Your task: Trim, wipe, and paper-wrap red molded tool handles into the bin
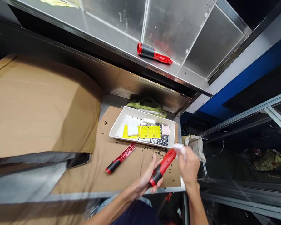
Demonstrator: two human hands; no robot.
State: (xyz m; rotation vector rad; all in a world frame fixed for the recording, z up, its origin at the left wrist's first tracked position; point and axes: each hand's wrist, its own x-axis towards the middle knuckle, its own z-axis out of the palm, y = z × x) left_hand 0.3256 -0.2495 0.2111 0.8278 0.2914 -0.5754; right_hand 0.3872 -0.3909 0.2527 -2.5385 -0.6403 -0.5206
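Observation:
My left hand is closed around the lower end of a red and black plastic tool housing, which tilts up to the right. In my right hand, a white cloth or pad, somewhat blurred, is pinched against the housing's upper red end. A similar red and black housing piece, its hollow inner side showing, lies on the cardboard to the left. Beyond my hands stands a white tray with yellow label sheets, a white pad, a pinkish pad and many small black pieces.
Another red and black housing rests on the metal ledge above. A large brown cardboard or paper cover fills the left. Small black bits dot the cardboard sheet. Behind the tray is a green pouch; a pale bag hangs at right.

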